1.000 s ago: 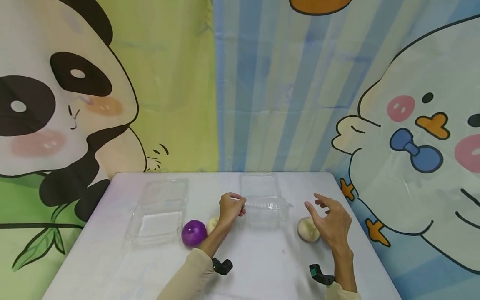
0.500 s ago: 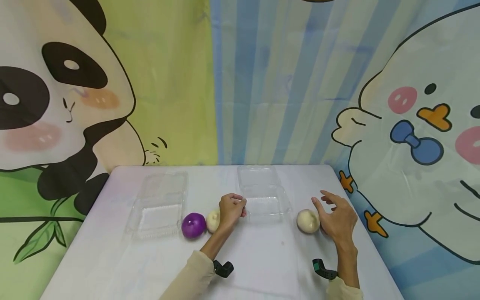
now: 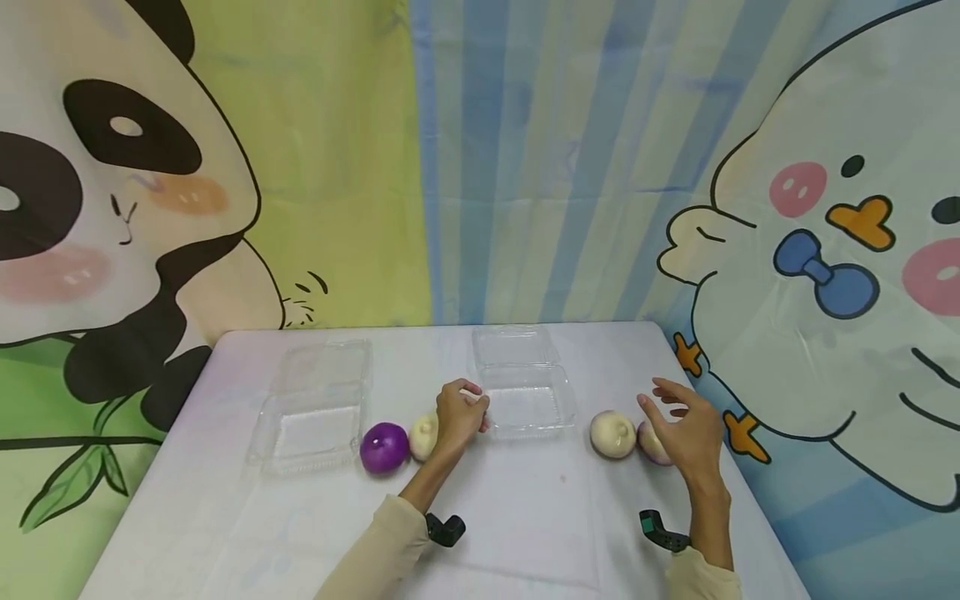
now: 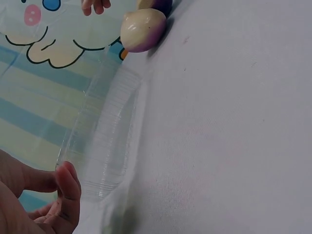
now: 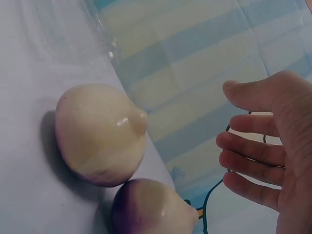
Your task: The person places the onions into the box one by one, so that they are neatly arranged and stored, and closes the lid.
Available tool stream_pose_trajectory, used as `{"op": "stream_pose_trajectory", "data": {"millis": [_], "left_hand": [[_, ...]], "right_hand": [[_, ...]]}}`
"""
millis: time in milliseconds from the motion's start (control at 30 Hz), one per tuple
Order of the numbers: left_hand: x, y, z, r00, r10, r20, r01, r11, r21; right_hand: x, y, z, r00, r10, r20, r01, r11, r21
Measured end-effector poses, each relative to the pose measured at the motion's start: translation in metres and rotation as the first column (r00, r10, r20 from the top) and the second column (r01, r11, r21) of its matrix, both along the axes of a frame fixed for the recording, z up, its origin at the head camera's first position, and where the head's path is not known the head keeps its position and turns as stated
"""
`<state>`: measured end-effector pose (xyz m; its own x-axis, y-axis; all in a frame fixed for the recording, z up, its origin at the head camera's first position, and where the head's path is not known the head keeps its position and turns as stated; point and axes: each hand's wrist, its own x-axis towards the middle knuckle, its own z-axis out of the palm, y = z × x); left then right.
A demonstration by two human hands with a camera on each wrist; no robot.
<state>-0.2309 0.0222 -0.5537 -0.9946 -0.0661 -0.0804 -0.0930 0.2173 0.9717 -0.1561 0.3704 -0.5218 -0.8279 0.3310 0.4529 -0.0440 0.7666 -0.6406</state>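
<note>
My left hand (image 3: pixel 459 417) is at the left edge of a clear plastic clamshell box (image 3: pixel 531 398), which stands with its lid folded back. In the left wrist view, thumb and forefinger pinch the rim of the box (image 4: pixel 109 131). My right hand (image 3: pixel 692 429) is raised, fingers apart and holding nothing. Near it on the table are two round, cream-and-purple, onion-like vegetables: a pale one (image 3: pixel 612 434) and a more purple one (image 3: pixel 651 443), partly hidden by the hand in the head view. The right wrist view shows both with blunt tips, side by side.
A second clear clamshell box (image 3: pixel 311 421), lid back, stands on the left of the white table (image 3: pixel 525 517). Between the boxes lie a shiny purple round vegetable (image 3: pixel 385 448) and a cream one (image 3: pixel 423 436), partly behind my left wrist. A cartoon-printed curtain (image 3: pixel 360 208) hangs behind.
My right hand has moved right, away from the pale vegetable, and the more purple one has come into sight beside it. My left hand stays at the box. The head view has shifted slightly.
</note>
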Motion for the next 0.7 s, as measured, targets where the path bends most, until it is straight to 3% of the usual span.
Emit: {"op": "stream_pose_trajectory", "data": {"millis": [300,700], "left_hand": [[0.001,-0.002,0.001,0.998,-0.030,-0.047,0.028,0.999,-0.033],[0.000,-0.001,0.001,0.999,-0.040,-0.028,0.039,0.998,-0.045]], "right_hand": [[0.006,0.011,-0.008,0.997,0.015,0.075,-0.013,1.000,-0.026],[0.010,0.028,-0.023,0.985,0.017,0.170,0.002,0.994,-0.106]]}}
